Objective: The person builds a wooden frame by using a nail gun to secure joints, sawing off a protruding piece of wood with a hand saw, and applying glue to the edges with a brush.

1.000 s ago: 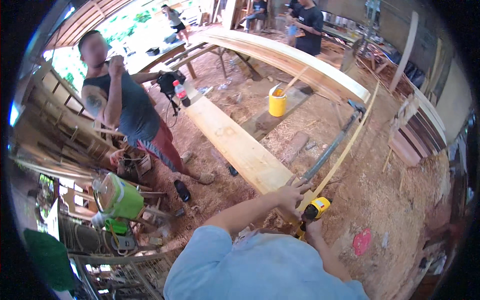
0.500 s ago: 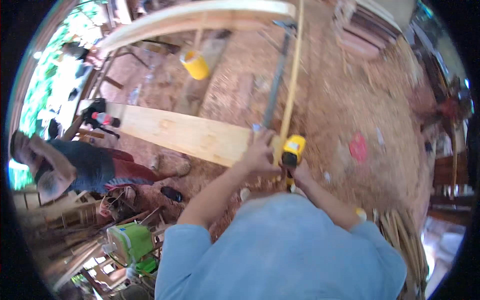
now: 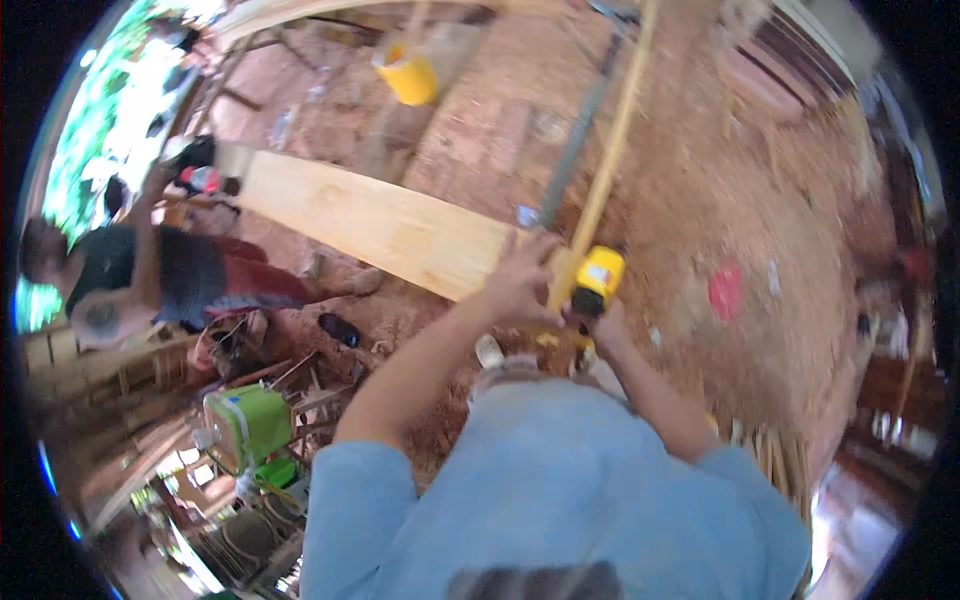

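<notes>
A wide pale wooden board (image 3: 385, 222) runs from the left toward me, its near end under my left hand (image 3: 522, 278). My left fingers curl over that end, close to where a long thin wooden strip (image 3: 612, 165) meets it. My right hand (image 3: 606, 326) is closed round the handle of a yellow and black power drill (image 3: 600, 276). The drill sits just right of the board's end, beside the strip. Its tip is hidden from view. A grey bar (image 3: 580, 145) lies alongside the strip, reaching close to my left fingers.
Another person (image 3: 170, 265) stands at the left, near the board's far end, by a red and black tool (image 3: 203, 180). A yellow bucket (image 3: 408, 76) stands farther away. A green container (image 3: 250, 425) is at lower left; wood strips (image 3: 775, 455) lie at lower right. Red litter (image 3: 725, 291) lies on the dirt floor.
The whole view has shifted, so the board, bucket and far beam sit higher. Both hands stay at the board's end, the right one still round the drill. The other person's arm has moved.
</notes>
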Available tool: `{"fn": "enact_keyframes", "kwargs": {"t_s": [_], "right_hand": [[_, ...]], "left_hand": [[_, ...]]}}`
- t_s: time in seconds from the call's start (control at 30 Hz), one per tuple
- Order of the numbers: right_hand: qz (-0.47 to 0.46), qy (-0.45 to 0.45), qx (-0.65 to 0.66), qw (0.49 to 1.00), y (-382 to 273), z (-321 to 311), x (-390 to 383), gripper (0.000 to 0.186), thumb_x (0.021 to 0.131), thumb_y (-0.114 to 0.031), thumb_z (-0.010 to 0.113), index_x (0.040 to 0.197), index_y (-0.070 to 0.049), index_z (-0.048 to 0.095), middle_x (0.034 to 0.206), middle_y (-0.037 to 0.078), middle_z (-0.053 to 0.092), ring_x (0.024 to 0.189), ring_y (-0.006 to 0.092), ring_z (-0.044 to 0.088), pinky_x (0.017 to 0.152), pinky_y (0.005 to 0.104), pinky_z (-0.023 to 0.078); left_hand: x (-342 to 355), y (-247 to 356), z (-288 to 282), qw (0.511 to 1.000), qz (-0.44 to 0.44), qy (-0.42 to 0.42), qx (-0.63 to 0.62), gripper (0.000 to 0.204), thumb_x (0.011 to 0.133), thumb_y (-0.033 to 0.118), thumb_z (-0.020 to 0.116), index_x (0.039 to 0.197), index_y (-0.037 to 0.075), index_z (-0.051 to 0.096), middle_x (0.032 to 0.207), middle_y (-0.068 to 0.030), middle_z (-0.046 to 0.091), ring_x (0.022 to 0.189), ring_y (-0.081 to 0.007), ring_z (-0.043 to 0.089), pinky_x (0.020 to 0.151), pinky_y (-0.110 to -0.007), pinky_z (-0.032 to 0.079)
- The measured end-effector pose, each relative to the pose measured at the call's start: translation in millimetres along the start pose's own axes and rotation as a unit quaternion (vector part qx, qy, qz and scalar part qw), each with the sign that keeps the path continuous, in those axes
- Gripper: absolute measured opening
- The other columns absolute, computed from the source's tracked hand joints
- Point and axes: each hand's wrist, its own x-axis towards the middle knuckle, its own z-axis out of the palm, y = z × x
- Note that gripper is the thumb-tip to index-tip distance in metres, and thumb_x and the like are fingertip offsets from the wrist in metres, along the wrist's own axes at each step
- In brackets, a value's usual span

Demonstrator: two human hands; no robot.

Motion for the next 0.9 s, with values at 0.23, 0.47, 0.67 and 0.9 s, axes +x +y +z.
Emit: {"fn": "enact_keyframes", "kwargs": {"t_s": [0.23, 0.47, 0.67, 0.9], "right_hand": [[-0.002, -0.036, 0.094, 0.995, -19.7, 5.0, -6.0, 0.033, 0.071, -0.012, 0.085, 0.097, -0.008, 0.065, 0.081, 0.001, 0.066, 0.070, 0.0132, 0.063, 0.062, 0.0296, 0.051], [0.023, -0.020, 0.032, 0.999, -28.1, 7.0, -2.9, 0.018, 0.076, -0.005, 0.078, 0.091, -0.006, 0.067, 0.082, 0.003, 0.068, 0.072, 0.0143, 0.065, 0.064, 0.0296, 0.052], [0.038, 0.006, 0.026, 0.999, -11.0, 2.4, 0.8, 0.018, 0.082, -0.011, 0.076, 0.096, -0.007, 0.064, 0.084, 0.001, 0.065, 0.074, 0.0122, 0.063, 0.067, 0.0296, 0.051], [-0.025, 0.126, -0.115, 0.985, -30.9, -74.4, -22.0, 0.019, 0.089, -0.016, 0.073, 0.102, -0.007, 0.062, 0.087, 0.000, 0.062, 0.078, 0.0107, 0.060, 0.071, 0.0294, 0.050]], "left_hand": [[4.2, 15.0, -13.1, 0.994, -0.032, -0.072, 0.079, 0.066, 0.054, 0.054, 0.082, 0.089, -0.001, 0.071, 0.147, -0.0172, 0.035, 0.144, -0.0391, 0.020, 0.115, -0.066, 0.008], [10.8, 23.1, -14.9, 0.992, -0.023, -0.029, 0.124, 0.063, 0.054, 0.061, 0.078, 0.080, 0.004, 0.069, 0.136, -0.0154, 0.043, 0.138, -0.0347, 0.029, 0.116, -0.061, 0.009], [17.9, 3.6, -11.7, 0.998, 0.011, -0.042, 0.052, 0.068, 0.055, 0.061, 0.077, 0.093, 0.004, 0.073, 0.135, -0.0172, 0.048, 0.132, -0.0350, 0.038, 0.117, -0.054, 0.016], [19.0, -7.4, 3.4, 0.991, 0.049, -0.017, 0.124, 0.066, 0.059, 0.065, 0.076, 0.084, 0.004, 0.074, 0.131, -0.0147, 0.050, 0.129, -0.0331, 0.040, 0.113, -0.051, 0.021]]}}
